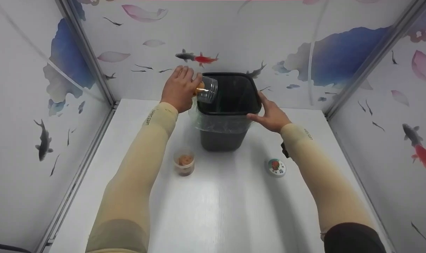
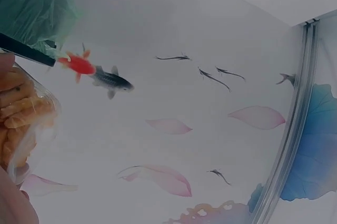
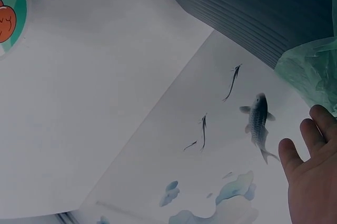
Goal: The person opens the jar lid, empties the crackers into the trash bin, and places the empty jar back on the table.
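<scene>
Over the left rim of a black trash bin (image 1: pixel 221 138), my left hand (image 1: pixel 179 89) grips a clear plastic jar (image 1: pixel 209 89) tipped sideways, its mouth toward the bin's inside. Orange-brown pieces (image 2: pixel 21 108) show through the jar wall in the left wrist view. My right hand (image 1: pixel 272 114) rests against the bin's right side, thumb and fingers spread about the near right corner of the rim. A thin greenish bag (image 1: pixel 223 123) lines the bin and folds over its rim. The bin's bottom is too dark to make out.
On the white table (image 1: pixel 216 203), a second clear tub (image 1: pixel 184 167) with orange-brown pieces stands uncovered in front of the bin, to the left. A round lid (image 1: pixel 276 167) with a printed picture lies to the right. Patterned panels (image 1: pixel 234 31) enclose the back and sides.
</scene>
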A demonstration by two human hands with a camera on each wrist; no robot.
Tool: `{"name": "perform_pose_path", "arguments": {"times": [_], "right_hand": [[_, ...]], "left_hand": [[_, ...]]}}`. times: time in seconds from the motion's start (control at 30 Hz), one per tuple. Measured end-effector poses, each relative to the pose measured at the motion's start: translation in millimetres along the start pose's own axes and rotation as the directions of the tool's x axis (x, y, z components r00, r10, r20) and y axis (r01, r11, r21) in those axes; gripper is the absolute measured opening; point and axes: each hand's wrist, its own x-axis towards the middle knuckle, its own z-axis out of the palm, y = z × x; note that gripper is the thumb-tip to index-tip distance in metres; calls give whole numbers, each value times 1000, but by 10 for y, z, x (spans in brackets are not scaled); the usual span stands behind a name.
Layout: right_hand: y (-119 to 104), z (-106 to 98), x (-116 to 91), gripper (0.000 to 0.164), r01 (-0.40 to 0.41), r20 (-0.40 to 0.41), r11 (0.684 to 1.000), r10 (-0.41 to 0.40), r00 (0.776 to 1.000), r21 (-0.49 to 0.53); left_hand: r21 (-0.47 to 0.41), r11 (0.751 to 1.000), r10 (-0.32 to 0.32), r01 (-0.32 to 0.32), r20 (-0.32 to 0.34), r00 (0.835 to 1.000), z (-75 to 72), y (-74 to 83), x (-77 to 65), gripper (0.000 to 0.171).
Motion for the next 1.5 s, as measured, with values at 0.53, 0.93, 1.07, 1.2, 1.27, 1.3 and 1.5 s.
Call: {"name": "perform_pose_path", "arguments": {"times": [0.53,0.93,1.07,1.2,1.27,1.3,1.5], "right_hand": [[9,-11,0,108,0,10,1000,0,1000,3],[1,-20,-9,107,13,3,1000,-13,1000,10],[0,-20,-5,107,15,6,1000,-15,1000,13],[2,-17,1,107,8,2,1000,-8,1000,9],[0,-19,-1,108,0,3,1000,0,1000,7],[0,-19,-1,108,-3,3,1000,3,1000,4],[-1,-23,0,107,11,9,1000,-11,1000,-5]], "left_hand": [[153,985,85,-83,-3,996,-26,82,53,84],[166,980,109,-107,-2,994,-40,94,66,77],[172,979,109,-107,-1,994,-51,90,71,73],[169,981,98,-95,-10,995,-71,80,74,70],[167,982,96,-92,-17,995,-75,76,77,69],[169,981,96,-91,-19,995,-76,76,78,69],[141,987,82,-77,-34,996,-67,62,76,69]]}}
